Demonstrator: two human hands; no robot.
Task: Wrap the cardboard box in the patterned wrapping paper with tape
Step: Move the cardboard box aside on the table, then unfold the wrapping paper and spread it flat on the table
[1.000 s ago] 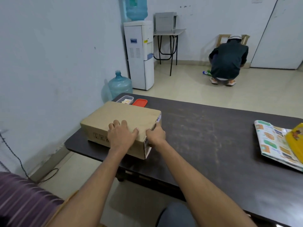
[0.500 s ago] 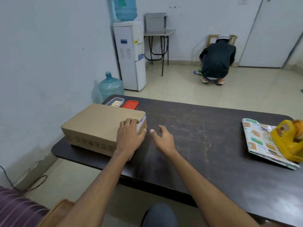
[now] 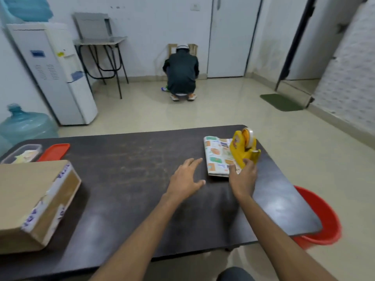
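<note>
The cardboard box (image 3: 30, 191), patched with printed tape, lies at the left end of the dark table (image 3: 132, 163). Folded patterned wrapping paper (image 3: 216, 157) lies at the far right of the table, and a yellow tape dispenser (image 3: 240, 147) stands on it. My right hand (image 3: 243, 175) is at the near end of the dispenser. Its thumb rests on the paper and its fingers touch the dispenser's base. My left hand (image 3: 186, 177) hovers over the table just left of the paper, its fingers spread and holding nothing.
A clear plastic container (image 3: 22, 154) and its red lid (image 3: 54, 152) sit behind the box. A red bucket (image 3: 322, 218) stands on the floor by the table's right end. Beyond the table a person (image 3: 181, 72) squats, and a water dispenser (image 3: 54, 78) stands to the left.
Both hands have left the cardboard box and moved right across the table to the wrapping paper and tape dispenser. The view has swung right with them.
</note>
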